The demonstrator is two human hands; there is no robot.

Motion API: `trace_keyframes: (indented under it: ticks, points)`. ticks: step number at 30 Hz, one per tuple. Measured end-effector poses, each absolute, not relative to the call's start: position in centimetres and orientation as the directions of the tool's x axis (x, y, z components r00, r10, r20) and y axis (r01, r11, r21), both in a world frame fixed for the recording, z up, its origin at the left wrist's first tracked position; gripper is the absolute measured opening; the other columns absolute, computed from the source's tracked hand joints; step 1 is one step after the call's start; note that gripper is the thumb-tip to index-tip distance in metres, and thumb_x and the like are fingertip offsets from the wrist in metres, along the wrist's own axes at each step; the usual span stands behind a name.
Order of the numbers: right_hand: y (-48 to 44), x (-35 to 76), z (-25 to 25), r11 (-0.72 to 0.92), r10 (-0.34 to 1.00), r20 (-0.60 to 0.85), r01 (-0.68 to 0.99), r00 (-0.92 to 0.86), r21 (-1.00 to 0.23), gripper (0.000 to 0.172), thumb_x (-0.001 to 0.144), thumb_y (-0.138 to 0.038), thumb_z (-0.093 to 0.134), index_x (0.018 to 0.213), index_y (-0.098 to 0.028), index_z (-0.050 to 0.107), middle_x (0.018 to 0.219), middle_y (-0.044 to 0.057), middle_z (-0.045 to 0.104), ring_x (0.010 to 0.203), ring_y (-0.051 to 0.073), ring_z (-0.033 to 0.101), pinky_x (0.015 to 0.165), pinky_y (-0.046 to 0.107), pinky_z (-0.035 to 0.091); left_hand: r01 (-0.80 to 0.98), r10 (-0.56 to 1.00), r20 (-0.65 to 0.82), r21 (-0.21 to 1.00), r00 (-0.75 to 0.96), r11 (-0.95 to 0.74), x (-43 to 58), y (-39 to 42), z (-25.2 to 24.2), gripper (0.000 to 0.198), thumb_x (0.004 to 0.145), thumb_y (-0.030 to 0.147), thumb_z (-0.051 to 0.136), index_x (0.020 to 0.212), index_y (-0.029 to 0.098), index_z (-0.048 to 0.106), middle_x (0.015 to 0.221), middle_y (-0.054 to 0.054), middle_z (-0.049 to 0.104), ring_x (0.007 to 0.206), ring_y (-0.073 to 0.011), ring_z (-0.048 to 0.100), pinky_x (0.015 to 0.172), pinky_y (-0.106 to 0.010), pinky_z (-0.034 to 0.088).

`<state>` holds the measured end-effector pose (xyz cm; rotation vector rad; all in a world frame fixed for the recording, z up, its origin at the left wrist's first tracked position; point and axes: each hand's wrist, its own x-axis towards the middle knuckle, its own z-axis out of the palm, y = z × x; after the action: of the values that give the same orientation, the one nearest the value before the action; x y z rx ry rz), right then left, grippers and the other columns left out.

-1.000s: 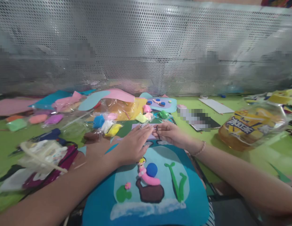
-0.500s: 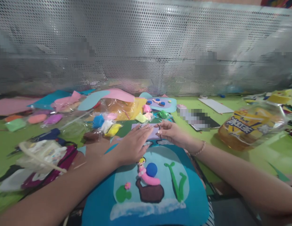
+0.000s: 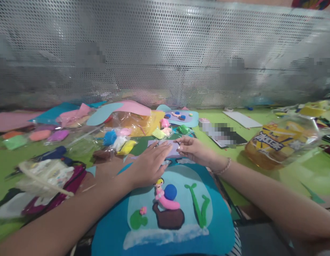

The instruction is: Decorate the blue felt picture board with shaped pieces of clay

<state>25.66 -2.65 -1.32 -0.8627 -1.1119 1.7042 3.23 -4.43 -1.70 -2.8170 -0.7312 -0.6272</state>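
My left hand (image 3: 153, 160) lies flat with fingers stretched over a light purple sheet (image 3: 173, 152), at the far end of the clay picture. Whatever may be under its palm is hidden. Thumb and fingers of my right hand (image 3: 193, 150) are pinched together at the sheet's right edge; a tiny pale speck shows at the tips, too small to name. Nearer me lies the blue board (image 3: 108, 227) with its clay picture: a pink-tailed mermaid (image 3: 166, 202), a blue ball (image 3: 170, 192), a brown rock shape (image 3: 170, 218), green seaweed (image 3: 197, 206) and a green lily pad (image 3: 137, 219).
Bagged clay lumps, among them a yellow one (image 3: 126, 146), and coloured foam sheets lie left of centre. A smaller clay picture (image 3: 193, 119) is behind my hands. To the right are a phone (image 3: 235, 137), a white board (image 3: 242, 120) and a large tea bottle (image 3: 276, 142).
A thin dark strand that hung at my right fingertips is no longer plainly visible. My left hand stays nearly in place. The whole view has shifted slightly.
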Motion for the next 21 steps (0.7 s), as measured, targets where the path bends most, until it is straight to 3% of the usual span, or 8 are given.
trace_keyframes:
  ticks: [10,21]
  points:
    - [-2.75,26.0,-0.79,-0.244,0.888,-0.089,-0.298,-0.451,-0.923,0.035,0.071,-0.016,0.074,0.104,-0.014,0.063,0.082,0.003,0.071,0.074,0.008,0.067,0.069,0.016,0.054,0.482,0.403,0.426,-0.094,0.81,-0.871,3.21,-4.43,-1.79,0.052,0.092,0.023,0.033,0.142,0.009,0.021,0.142,-0.016,0.04,0.139,-0.0229,0.026,0.114,-0.046,0.024]
    - [-2.52,26.01,-1.26,-0.216,0.902,-0.08,-0.285,-0.423,-0.934,0.034,0.064,-0.016,0.079,0.095,-0.016,0.065,0.071,-0.002,0.066,0.063,0.006,0.063,0.06,0.015,0.053,0.496,0.421,0.415,-0.085,0.806,-0.864,3.21,-4.46,-1.75,0.053,0.093,0.024,0.032,0.143,0.012,0.02,0.142,-0.014,0.042,0.138,-0.022,0.028,0.114,-0.046,0.024]
